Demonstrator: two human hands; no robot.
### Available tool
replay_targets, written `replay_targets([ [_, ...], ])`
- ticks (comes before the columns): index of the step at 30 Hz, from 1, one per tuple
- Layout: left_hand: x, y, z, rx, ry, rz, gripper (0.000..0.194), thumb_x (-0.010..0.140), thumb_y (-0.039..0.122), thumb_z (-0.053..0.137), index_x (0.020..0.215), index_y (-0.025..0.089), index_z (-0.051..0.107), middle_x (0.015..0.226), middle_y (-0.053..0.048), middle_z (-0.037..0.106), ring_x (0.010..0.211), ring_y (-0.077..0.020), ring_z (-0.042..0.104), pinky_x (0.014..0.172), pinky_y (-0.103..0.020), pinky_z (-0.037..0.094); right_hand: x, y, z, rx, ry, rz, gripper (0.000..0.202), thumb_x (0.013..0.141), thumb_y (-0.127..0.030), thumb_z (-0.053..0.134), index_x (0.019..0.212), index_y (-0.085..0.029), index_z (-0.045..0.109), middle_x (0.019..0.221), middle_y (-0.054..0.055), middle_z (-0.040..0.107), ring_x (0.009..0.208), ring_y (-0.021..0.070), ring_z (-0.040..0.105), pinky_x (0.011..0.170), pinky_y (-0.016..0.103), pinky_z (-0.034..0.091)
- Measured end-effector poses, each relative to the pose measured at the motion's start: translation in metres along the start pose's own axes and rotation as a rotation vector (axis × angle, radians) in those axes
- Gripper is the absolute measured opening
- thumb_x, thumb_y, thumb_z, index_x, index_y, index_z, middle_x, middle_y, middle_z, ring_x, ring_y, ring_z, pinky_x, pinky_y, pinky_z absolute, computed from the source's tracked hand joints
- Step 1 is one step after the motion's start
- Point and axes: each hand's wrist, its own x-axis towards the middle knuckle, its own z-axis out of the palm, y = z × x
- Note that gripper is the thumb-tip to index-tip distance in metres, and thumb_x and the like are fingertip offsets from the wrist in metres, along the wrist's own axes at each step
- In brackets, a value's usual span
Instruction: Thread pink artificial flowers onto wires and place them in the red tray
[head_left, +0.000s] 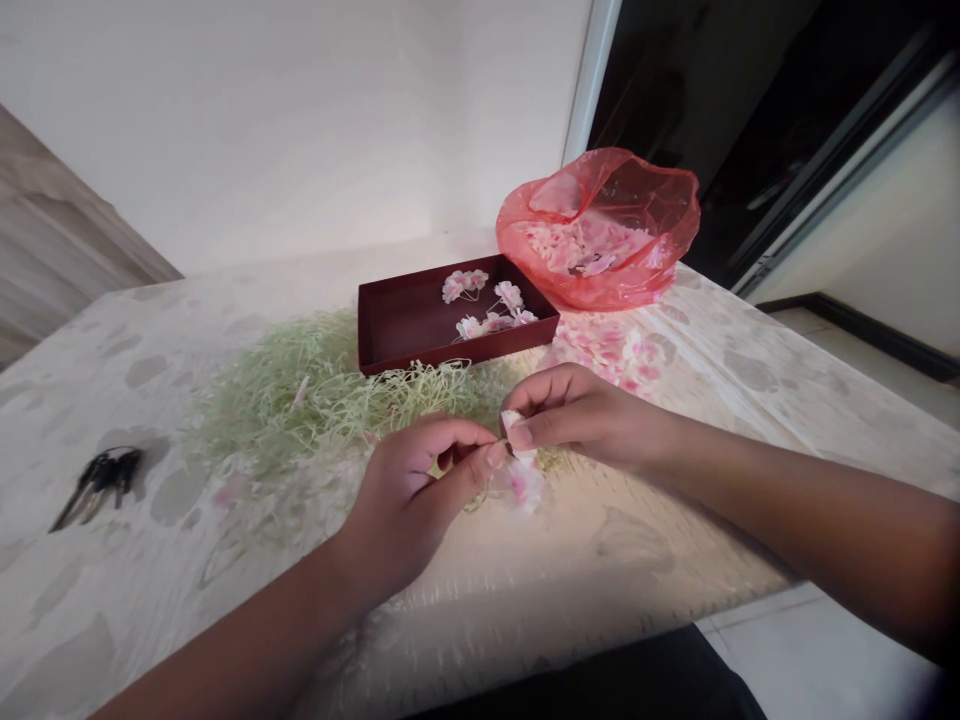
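My left hand (pixel 420 490) pinches thumb and finger together at a thin stem close to the table's front. Touching its fingertips, my right hand (pixel 574 415) grips a pink and white flower (pixel 513 425). Another pink and white blossom (pixel 521 485) hangs just below the fingertips. Behind the hands stands a dark red box (pixel 431 360) with several pink and white flowers (pixel 496 322) at its right side. A pile of pale green stems (pixel 300 390) spreads left and in front of the box.
A translucent red bag (pixel 622 290) holding many petals stands behind the box on the right. Loose pink petals (pixel 626 360) lie before it. Black keys (pixel 101 480) rest on the patterned tablecloth (pixel 652 550) at the left. A white wall (pixel 300 130) rises behind.
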Motion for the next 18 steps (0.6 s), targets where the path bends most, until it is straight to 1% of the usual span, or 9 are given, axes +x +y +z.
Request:
replay_targets([
  [5,0.0011,0.0014,-0.0004,0.122,-0.057,0.122,0.013,0.094,0.029,0.063,0.089,0.024,0.074,0.078,0.002,0.069,0.072,-0.0127,0.06,0.066,-0.027,0.044,0.0026,-0.0002,0.0011,0.14,-0.023,0.141,0.012,0.07,-0.02,0.079,0.073,-0.012,0.071,0.064,0.001,0.069,0.055,0.0111,0.063,0.057,0.021,0.048],
  [7,0.0018,0.0025,-0.0009,0.158,-0.07,0.16,0.014,0.095,0.025,0.062,0.089,0.024,0.074,0.081,0.001,0.07,0.075,-0.0134,0.062,0.07,-0.028,0.045,0.0032,0.0002,0.0011,0.163,-0.025,0.177,0.012,0.069,-0.02,0.079,0.072,-0.012,0.071,0.063,0.001,0.069,0.054,0.0111,0.063,0.056,0.021,0.048],
  [12,0.0017,0.0047,-0.002,0.183,-0.046,0.176,0.014,0.094,0.021,0.062,0.086,0.023,0.074,0.076,0.002,0.068,0.073,-0.0141,0.061,0.071,-0.029,0.045,0.0025,0.0012,0.004,0.187,-0.018,0.175,0.014,0.071,-0.022,0.081,0.073,-0.012,0.072,0.064,0.001,0.069,0.054,0.0096,0.062,0.056,0.019,0.049],
  [18,0.0005,0.0019,0.0,0.169,-0.02,0.188,0.014,0.092,0.019,0.062,0.084,0.022,0.073,0.075,0.001,0.068,0.072,-0.0146,0.063,0.068,-0.028,0.046,0.0029,0.0059,0.0074,0.206,-0.006,0.158,0.016,0.073,-0.025,0.084,0.076,-0.013,0.074,0.067,0.001,0.07,0.058,0.0097,0.063,0.06,0.02,0.051],
])
